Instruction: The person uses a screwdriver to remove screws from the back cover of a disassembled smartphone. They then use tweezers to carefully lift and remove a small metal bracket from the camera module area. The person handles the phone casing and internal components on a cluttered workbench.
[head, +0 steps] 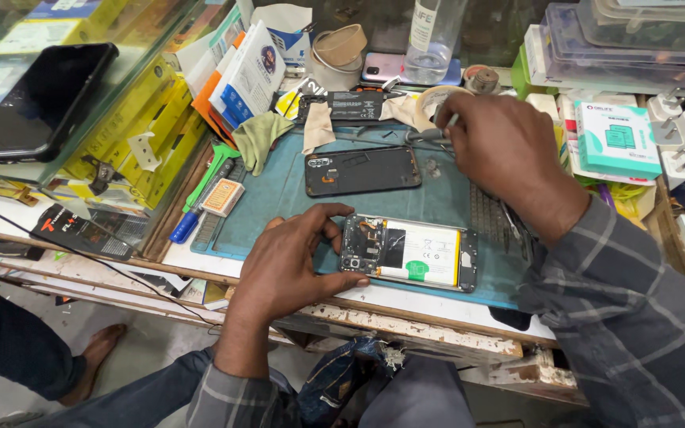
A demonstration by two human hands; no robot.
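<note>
Left hand (295, 261) grips the opened phone (410, 252) by its end; right hand (501, 147) pinches tweezers (430, 135) beyond it.

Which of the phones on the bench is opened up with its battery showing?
The opened phone at the mat's near edge, held by the left hand. The dark back cover behind it shows none; the black phone on the glass is intact.

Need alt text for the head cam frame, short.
A person's left hand grips the end of an opened smartphone with exposed white battery on a teal work mat, while the right hand holds a thin metal tool beyond it. A detached black back cover lies between them.
</note>
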